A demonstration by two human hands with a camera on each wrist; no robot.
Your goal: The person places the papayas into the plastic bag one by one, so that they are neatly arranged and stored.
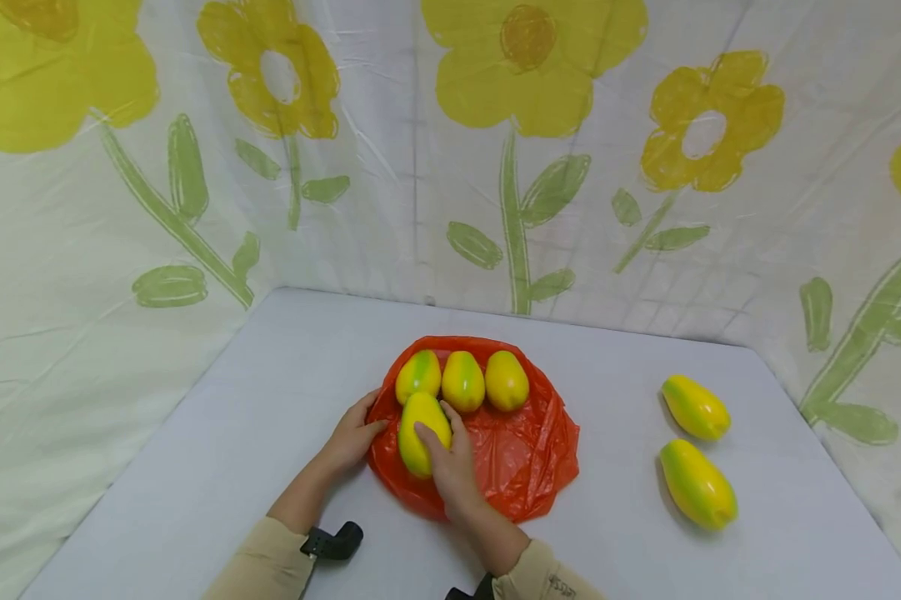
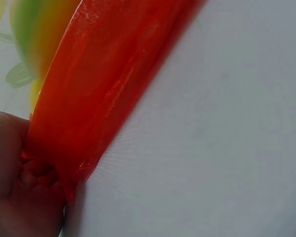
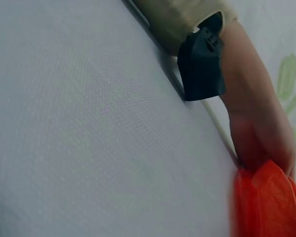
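My right hand (image 1: 453,467) grips a yellow-green papaya (image 1: 420,446), thumb across its top and fingers along its right side, over the red plastic bag (image 1: 510,458). Three more papayas lie in a row along the bag's far side: a left one (image 1: 420,371), a middle one (image 1: 463,383) and a right one (image 1: 507,383). At the bag's left edge, my left hand (image 1: 354,433) holds the rim between thumb and fingers. The left wrist view shows the red film (image 2: 89,98) bunched at this hand (image 2: 19,182). My right hand is out of the right wrist view.
Two papayas rest on the white table at the right, one farther back (image 1: 696,408) and one nearer (image 1: 698,485). Behind the table (image 1: 225,467) hangs a white curtain (image 1: 390,208) with yellow flowers. A black wrist camera (image 1: 333,542) sits on my left wrist.
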